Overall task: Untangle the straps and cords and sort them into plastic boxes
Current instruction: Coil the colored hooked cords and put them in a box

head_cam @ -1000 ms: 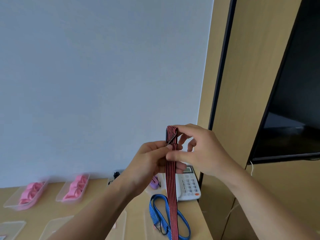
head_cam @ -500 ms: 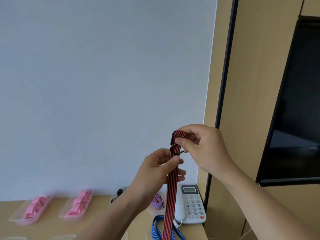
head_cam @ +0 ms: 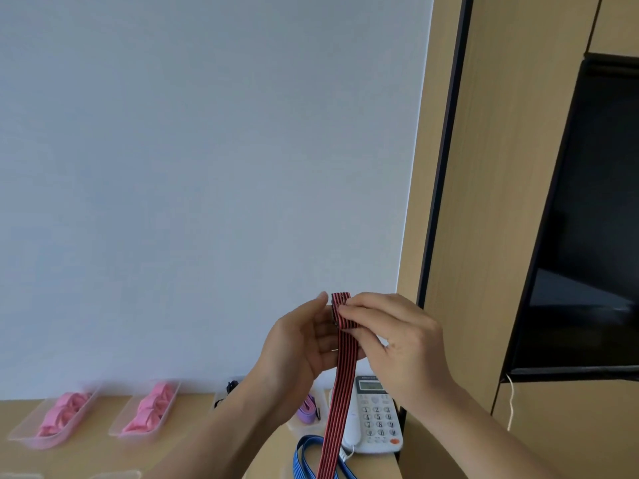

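Centre of the frame, both hands are up off the desk (head_cam: 207,451). The right hand (head_cam: 397,337) has its grip pinched tight on the folded top end of the red-and-black strap (head_cam: 340,385), while the left hand (head_cam: 301,344) curls its grip round it just below. The strap hangs down past the telephone (head_cam: 377,423) towards the blue strap (head_cam: 301,458) at the bottom edge. Lower left, pink straps (head_cam: 64,414) sit in a plastic box (head_cam: 24,433), with more in the neighbouring box (head_cam: 119,431).

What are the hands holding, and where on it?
The red-and-black striped strap: right hand pinches its folded top end, left hand holds it just below.
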